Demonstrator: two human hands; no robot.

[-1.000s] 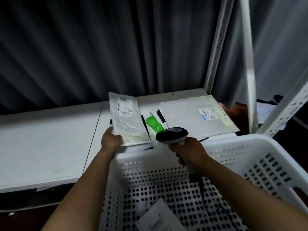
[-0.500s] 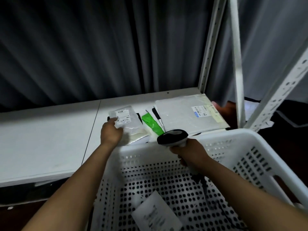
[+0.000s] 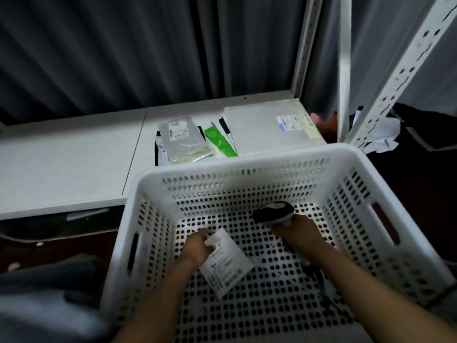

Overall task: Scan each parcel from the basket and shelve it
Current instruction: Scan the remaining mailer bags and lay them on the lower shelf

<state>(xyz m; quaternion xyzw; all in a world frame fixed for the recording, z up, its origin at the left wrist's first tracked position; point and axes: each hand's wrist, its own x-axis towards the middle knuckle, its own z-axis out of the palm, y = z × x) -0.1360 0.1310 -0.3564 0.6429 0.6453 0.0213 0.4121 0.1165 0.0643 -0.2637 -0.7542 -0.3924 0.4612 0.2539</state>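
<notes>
A white perforated basket (image 3: 247, 167) fills the lower middle of the head view. On its floor lies a small white parcel (image 3: 226, 264) with a printed label. My left hand (image 3: 197, 248) is down in the basket and grips that parcel's upper left corner. My right hand (image 3: 296, 231) holds a black and white barcode scanner (image 3: 273, 212) inside the basket, to the right of the parcel. On the white shelf (image 3: 69, 157) behind the basket lies a clear bagged parcel (image 3: 183, 138) with a label, apart from both hands.
A green packet (image 3: 220, 142) and a large flat white parcel (image 3: 269, 127) lie on the shelf's right part. White perforated shelf uprights (image 3: 345, 70) rise at the right. Dark curtain hangs behind. A grey blurred shape (image 3: 44, 293) sits at the lower left.
My left hand let go of the clear bagged parcel on the shelf, dropped into the basket and took hold of the white parcel. The right hand lowered the scanner into the basket.
</notes>
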